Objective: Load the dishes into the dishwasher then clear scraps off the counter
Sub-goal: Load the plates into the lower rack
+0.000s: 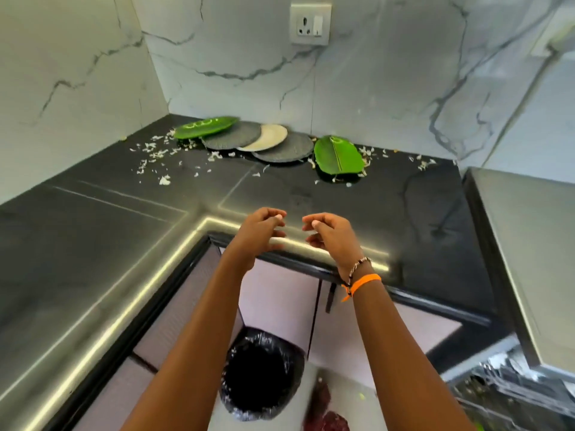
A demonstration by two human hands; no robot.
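Evidently nothing is loaded yet: five plates [261, 137] lie overlapped against the back wall, scraps [155, 157] around them. Left hand [259, 227] and right hand [326, 231] hover empty, fingers loosely curled, over the counter [389, 206] edge, well short of them.

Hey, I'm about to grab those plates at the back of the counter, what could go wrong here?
1. The round plates overlap one another in a leaning row, so pulling one may slide or knock its neighbours.
2. White scraps lie around and against the plates; lifting them may scatter bits, perhaps off the counter.
3. The green leaf-shaped plate sits apart from the row, so it is easy to leave behind.
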